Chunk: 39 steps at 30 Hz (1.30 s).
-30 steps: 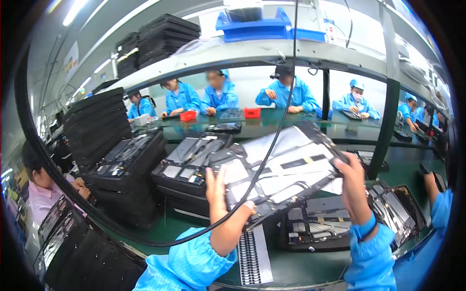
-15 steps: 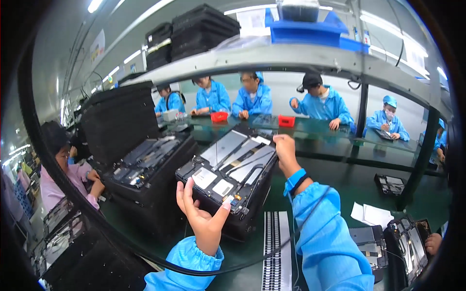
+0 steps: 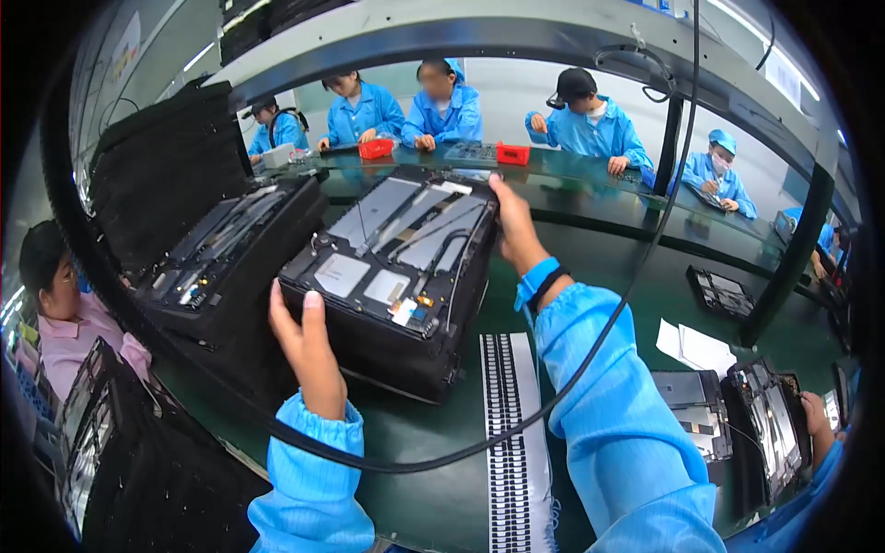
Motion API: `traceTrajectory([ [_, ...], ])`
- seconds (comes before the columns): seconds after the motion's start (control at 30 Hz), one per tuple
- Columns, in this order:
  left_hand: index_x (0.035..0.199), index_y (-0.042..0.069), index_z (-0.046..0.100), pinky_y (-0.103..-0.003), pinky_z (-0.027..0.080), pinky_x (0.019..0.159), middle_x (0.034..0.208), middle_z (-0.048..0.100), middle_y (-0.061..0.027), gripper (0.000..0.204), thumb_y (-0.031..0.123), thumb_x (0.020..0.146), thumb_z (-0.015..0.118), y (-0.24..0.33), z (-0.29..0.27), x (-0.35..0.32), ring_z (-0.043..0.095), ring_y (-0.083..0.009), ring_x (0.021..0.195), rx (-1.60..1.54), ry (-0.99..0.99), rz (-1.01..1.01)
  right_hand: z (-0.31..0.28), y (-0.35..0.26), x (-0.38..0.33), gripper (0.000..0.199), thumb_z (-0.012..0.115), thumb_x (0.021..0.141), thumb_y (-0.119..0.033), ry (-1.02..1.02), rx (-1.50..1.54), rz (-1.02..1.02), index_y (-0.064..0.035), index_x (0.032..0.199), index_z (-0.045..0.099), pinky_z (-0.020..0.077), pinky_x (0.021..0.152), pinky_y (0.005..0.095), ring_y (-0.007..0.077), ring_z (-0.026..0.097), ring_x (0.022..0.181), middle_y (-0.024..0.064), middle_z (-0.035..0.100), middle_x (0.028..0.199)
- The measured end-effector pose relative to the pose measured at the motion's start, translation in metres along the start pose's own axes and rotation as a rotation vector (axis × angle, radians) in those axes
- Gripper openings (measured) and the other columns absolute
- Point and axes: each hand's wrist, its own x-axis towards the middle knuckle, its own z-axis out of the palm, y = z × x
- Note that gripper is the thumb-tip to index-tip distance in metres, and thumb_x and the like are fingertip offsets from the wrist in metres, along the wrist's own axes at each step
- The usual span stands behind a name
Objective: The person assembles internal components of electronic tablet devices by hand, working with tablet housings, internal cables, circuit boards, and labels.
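An opened flat electronic device [image 3: 429,230] with grey battery packs, cables and white labels lies on a stack of black foam trays [image 3: 396,355] before me. My right hand [image 3: 518,221] grips its far right corner, thumb on top, the other fingers largely hidden behind the edge. At the near left corner is my left hand [image 3: 313,355], fingers stretched and apart, their tips against or just beside the corner; contact there cannot be told. Left of it, a second opened device [image 3: 217,244] sits on another black foam stack.
A black cable [image 3: 406,465] loops across in front of my forearms. A printed strip sheet [image 3: 507,415] lies on the green bench. More opened devices [image 3: 774,429] are at the right, beside a co-worker's hand [image 3: 816,424]. A metal shelf beam [image 3: 516,41] spans overhead; co-workers sit beyond.
My left hand has moved from the near edge to the near left corner, its fingers less spread. My right hand stays at the far right corner. The whole view has shifted.
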Motion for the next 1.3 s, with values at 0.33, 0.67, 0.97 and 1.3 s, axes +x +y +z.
traceTrajectory([
  [0.33,0.129,-0.007,0.02,-0.034,0.02,0.1,0.13,0.028,-0.0204,0.058,0.025,0.088,0.044,0.015,0.003,-0.006,0.029,-0.0262,0.12,0.045,-0.075,0.044,0.002,-0.022,-0.005,0.049,0.046,0.082,-0.042,0.207,-0.991,-0.307,0.0055,0.084,0.058,0.0412,0.073,0.0388,0.036,0.056,0.082,0.0253,0.058,0.084],
  [0.67,0.086,0.0,0.058,-0.039,0.039,0.075,0.087,0.055,-0.0131,0.024,0.003,0.062,0.061,0.015,-0.007,-0.112,0.053,-0.029,0.084,0.081,-1.123,0.4,-0.095,-0.109,-0.263,0.012,0.056,0.073,-0.011,-0.503,-1.566,-0.146,0.0001,0.072,0.058,0.0429,0.054,0.0354,0.0272,0.055,0.059,0.0144,0.054,0.063],
  [0.97,0.099,0.003,0.059,-0.043,0.036,0.087,0.105,0.054,-0.0128,0.037,0.007,0.063,0.067,0.022,0.003,-0.137,0.048,-0.0313,0.105,0.009,-1.611,0.416,-0.058,-0.056,-0.403,0.009,0.06,0.067,-0.005,-0.114,-1.546,-0.223,-0.0019,0.067,0.051,0.0368,0.051,0.0334,0.0243,0.045,0.057,0.0093,0.043,0.065],
  [1.3,0.098,0.003,0.06,-0.044,0.036,0.09,0.103,0.053,-0.0154,0.033,0.009,0.066,0.065,0.026,0.002,-0.135,0.047,-0.0349,0.105,0.081,-1.637,0.415,-0.051,-0.051,-0.4,0.015,0.061,0.062,0.001,-0.042,-1.491,-0.164,-0.0013,0.071,0.049,0.0387,0.051,0.0361,0.0263,0.046,0.056,0.0104,0.044,0.065],
])
